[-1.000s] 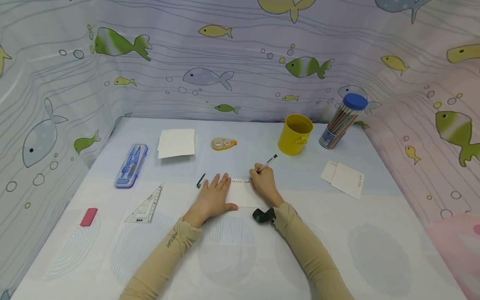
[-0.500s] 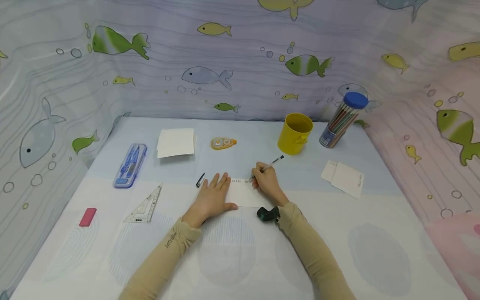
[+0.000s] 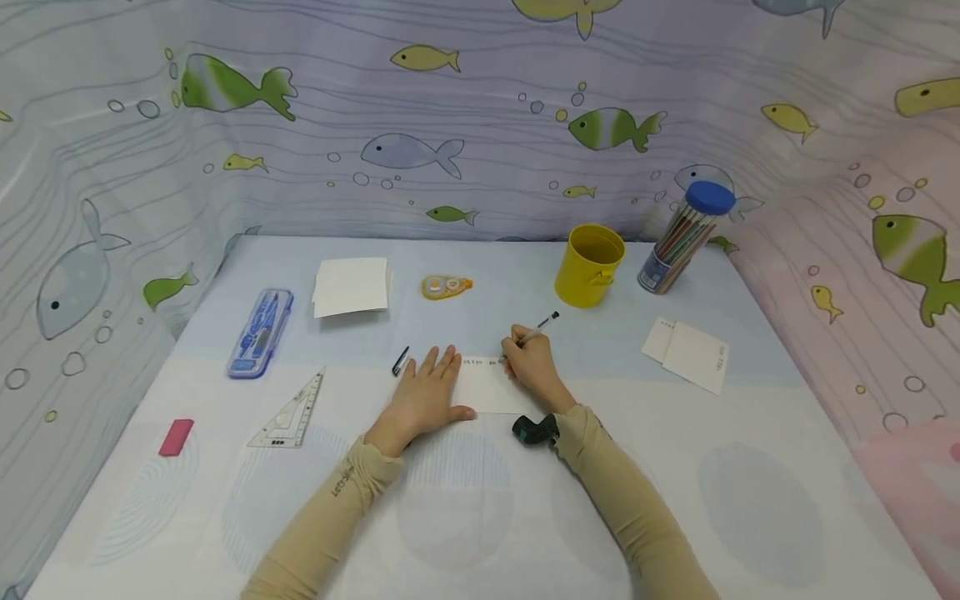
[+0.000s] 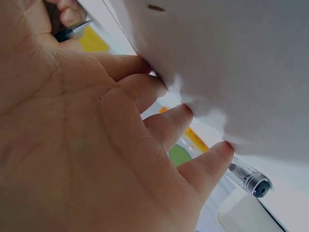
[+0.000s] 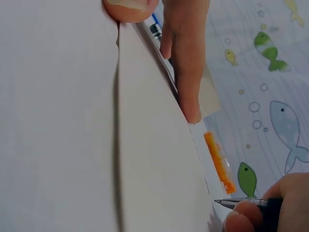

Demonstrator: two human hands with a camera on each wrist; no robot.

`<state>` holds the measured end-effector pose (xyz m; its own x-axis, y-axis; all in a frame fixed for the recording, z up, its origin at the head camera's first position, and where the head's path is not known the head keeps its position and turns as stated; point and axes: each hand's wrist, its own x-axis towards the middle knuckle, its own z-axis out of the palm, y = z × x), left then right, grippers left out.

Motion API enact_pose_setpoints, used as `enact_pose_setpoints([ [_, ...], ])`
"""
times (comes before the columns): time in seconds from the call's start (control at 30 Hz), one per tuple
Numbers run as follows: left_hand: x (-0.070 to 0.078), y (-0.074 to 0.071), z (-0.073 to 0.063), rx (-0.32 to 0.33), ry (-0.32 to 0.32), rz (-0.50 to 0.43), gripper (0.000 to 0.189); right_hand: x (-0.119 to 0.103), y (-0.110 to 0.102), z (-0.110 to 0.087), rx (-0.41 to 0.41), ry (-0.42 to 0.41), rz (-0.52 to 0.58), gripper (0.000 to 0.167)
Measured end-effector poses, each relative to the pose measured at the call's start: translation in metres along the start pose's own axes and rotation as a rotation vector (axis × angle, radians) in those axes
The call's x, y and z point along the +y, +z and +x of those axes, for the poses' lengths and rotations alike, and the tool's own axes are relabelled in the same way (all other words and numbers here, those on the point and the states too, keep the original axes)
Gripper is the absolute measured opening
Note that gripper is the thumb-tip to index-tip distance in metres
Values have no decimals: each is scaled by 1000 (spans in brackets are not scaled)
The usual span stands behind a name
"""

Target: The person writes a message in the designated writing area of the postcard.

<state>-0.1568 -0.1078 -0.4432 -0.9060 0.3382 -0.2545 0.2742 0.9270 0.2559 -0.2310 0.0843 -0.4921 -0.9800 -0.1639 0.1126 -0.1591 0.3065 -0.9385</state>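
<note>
On the worktop [image 3: 750,475], the right hand [image 3: 536,367] pinched a gel pen [image 3: 542,326] in its fingers, tip at the lettering [image 3: 474,362] atop a white card [image 3: 491,393]; the left hand [image 3: 426,398], fingers spread, rested on its left side.

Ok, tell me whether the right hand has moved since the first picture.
Yes: the right hand has shifted slightly rightward, judged against the yellow bucket in the head view.

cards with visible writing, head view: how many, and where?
3: one card between the left hand and right hand; a top card at right; a partly covered card under it. More may hide in the blank-topped stack.
</note>
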Motion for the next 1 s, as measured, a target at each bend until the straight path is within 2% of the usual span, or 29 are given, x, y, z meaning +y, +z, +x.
enact_pose_setpoints([
  [0.27,-1,3,-2,-27,1,1,96,1,2,-3,-16,13,-23,35],
  [0.47,0,1,2,-29,-11,14,97,-3,1,0,16,-13,-76,32],
  [0.73,0,2,0,-46,-9,-4,97,1,0,-2,10,17,-21,35],
  [1.0,-1,-1,2,-30,-6,4,96,-1,0,1,2,-4,-35,33],
])
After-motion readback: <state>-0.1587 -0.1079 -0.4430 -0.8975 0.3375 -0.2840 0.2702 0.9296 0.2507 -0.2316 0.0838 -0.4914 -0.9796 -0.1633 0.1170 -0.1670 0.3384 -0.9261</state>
